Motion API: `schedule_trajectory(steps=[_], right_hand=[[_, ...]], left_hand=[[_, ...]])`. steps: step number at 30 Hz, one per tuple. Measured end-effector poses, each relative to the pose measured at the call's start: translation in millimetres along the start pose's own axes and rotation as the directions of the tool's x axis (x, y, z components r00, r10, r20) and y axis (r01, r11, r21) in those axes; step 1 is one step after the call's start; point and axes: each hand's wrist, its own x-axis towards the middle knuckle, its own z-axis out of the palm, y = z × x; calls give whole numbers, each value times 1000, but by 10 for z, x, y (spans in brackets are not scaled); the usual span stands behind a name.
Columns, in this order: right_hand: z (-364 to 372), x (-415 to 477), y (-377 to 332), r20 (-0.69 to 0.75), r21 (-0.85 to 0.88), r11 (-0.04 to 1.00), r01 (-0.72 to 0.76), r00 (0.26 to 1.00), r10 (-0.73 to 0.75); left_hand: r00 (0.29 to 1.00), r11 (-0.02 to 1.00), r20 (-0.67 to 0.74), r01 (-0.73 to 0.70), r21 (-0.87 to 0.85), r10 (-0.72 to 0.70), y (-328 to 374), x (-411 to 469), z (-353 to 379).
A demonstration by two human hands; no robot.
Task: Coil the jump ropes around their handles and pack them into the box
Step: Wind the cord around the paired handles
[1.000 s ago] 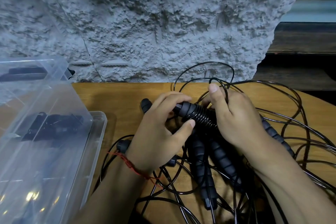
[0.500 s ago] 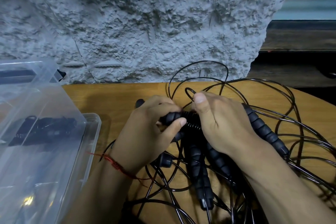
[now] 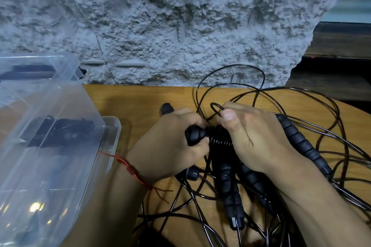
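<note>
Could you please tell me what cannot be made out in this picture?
Head view:
1. The handle, gripped by the left hand: its right end hides under the right hand.
2. What is inside the box: dark shapes, blurred by clear plastic.
3. Count of loose handles: forearms cover some; the bottom edge cuts the tangle.

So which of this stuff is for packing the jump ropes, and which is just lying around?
For the job:
left hand and right hand, both gripping the coiled handles; loose ropes; spare handles; clear box, with black bundles already inside.

Just there:
wooden table; rough grey wall; red wrist thread.
</note>
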Motion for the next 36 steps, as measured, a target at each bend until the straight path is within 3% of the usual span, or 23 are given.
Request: schedule_trajectory(steps=[7, 11, 13, 15, 17, 21, 24, 26, 30, 33, 36], right_hand=[[1, 9, -59, 29, -24, 999, 36, 999, -36], [0, -10, -86, 73, -28, 998, 64, 995, -61], [6, -24, -101, 87, -48, 997, 65, 994, -61], [3, -22, -121, 97, -50, 998, 43, 995, -38], [-1, -10, -120, 114, -46, 999, 12, 993, -7], [-7, 12, -34, 209, 39, 999, -31, 978, 22], [-32, 33, -10, 279, 29, 999, -32, 960, 23], [-36, 52, -23, 312, -7, 999, -32, 950, 33], [-41, 68, -32, 324, 33, 993, -113, 941, 96], [-62, 75, -26, 318, 29, 992, -123, 942, 107], [-65, 90, -35, 337, -25, 997, -77, 938, 81]], left_hand=[[971, 974, -93, 225, 27, -221, 217, 52, 110], [930, 928, -6, 368, -54, -369, 230, 98, 45], [920, 919, 42, 392, -48, -390, 219, 100, 28], [934, 928, -6, 355, 113, -356, 231, 83, 49], [944, 931, -57, 330, 153, -326, 262, 47, 95], [912, 916, 102, 400, -9, -397, 247, 52, 32], [833, 785, 275, 548, -289, -480, 153, 59, -110], [817, 761, 323, 569, -313, -478, 101, 58, -142], [877, 831, 250, 473, -293, -411, 27, 35, -51], [979, 925, -49, 170, -339, -198, -21, -10, -5], [992, 943, -124, -67, -325, 28, 27, -18, 4]])
